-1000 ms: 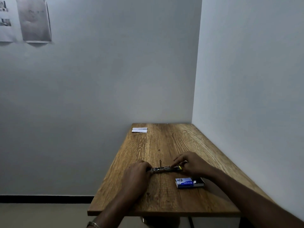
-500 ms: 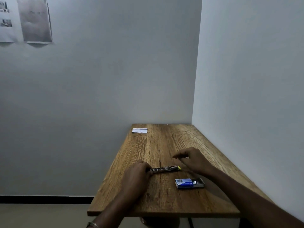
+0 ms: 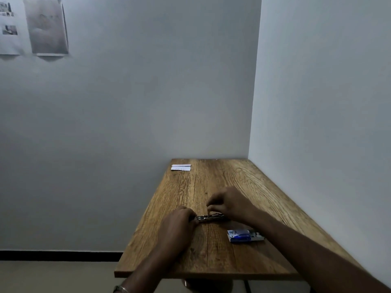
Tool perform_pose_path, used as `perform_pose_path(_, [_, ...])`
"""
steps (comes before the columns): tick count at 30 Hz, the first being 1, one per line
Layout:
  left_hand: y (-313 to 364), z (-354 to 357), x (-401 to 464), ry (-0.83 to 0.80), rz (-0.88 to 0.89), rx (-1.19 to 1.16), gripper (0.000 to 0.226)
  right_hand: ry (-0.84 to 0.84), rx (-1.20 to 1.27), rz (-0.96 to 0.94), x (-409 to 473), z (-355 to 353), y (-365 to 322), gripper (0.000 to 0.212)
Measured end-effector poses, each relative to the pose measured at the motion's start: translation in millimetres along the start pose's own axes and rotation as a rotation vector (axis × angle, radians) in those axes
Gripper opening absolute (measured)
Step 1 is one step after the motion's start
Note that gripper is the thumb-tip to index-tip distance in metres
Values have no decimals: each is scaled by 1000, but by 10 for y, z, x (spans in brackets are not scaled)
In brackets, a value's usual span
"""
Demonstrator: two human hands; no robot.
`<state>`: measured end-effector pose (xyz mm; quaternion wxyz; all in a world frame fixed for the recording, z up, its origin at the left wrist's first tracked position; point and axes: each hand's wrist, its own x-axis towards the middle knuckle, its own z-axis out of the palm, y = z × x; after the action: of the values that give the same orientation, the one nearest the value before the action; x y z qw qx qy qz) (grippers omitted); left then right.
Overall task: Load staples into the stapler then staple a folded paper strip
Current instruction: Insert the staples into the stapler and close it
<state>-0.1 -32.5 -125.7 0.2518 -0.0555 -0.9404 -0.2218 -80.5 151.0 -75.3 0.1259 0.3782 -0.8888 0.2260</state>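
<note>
I see the stapler (image 3: 208,218) lying flat on the wooden table (image 3: 211,256), lengthwise left to right, a little nearer the front edge than the middle of the board. It looks like bare metal, and its parts are too small for me to say whether it is opened. My left hand (image 3: 176,226) is closed over the stapler's left end, pinning it to the wood. My right hand (image 3: 229,203) sits above the right half, curled, with the fingertips (image 3: 209,209) pinched down onto the middle of the top; I cannot tell whether they hold anything small between them.

Just in front and to the right of the stapler, apart from it, lies the staple box (image 3: 245,235), blue and white, flat on the table, with my right forearm passing beside it.

At the far left corner of the table, well apart from both hands, lies the folded paper strip (image 3: 181,167), white and untouched. The table stands in a corner of pale walls; two sheets of paper (image 3: 47,27) hang high on the left wall. A bracelet (image 3: 120,289) shows on my left wrist.
</note>
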Motion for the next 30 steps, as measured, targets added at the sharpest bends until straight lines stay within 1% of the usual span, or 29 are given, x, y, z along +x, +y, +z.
perform_pose_path(5, [-12, 8, 4, 1, -1, 1, 19, -41, 24, 41, -16, -52, 84, 12])
perform_pose_path(14, [-23, 25, 27, 0, -18, 7, 20, -61, 117, 166, -149, -7, 273, 12])
perform_pose_path(22, [-29, 25, 23, 8, -20, -8, 20, -99, 129, 175, -144, -48, 249, 13])
perform_pose_path(24, [-24, 28, 25, 14, -20, -11, 20, -119, 69, 125, -197, -48, 251, 14])
perform_pose_path(26, [-30, 23, 23, 15, -23, -10, 21, -158, -69, 36, -250, -59, 233, 20])
perform_pose_path(30, [-39, 40, 30, 6, -26, -6, 21, -277, -534, -178, -284, -84, 182, 32])
